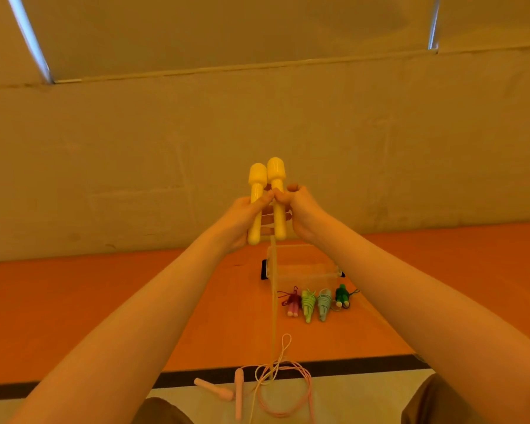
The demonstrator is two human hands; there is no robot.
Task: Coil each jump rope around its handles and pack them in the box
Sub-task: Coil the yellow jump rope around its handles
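Two yellow jump-rope handles (268, 197) stand upright side by side, held up in front of me. My left hand (242, 218) grips them from the left, thumb across the front. My right hand (300, 209) holds them from the right, fingers curled at the handles. The pale yellow rope (274, 301) hangs straight down from the handles to a loose loop on the floor. A clear plastic box (303, 266) sits on the orange floor beyond. Several coiled ropes lie in a row in front of it: pink (293, 302), light green (308, 304), pale blue (324, 303), dark green (342, 295).
An uncoiled pink jump rope (288, 393) with its two handles (227, 391) lies on the pale mat by my knees. A black strip separates the mat from the orange floor. A plain wall stands behind the box.
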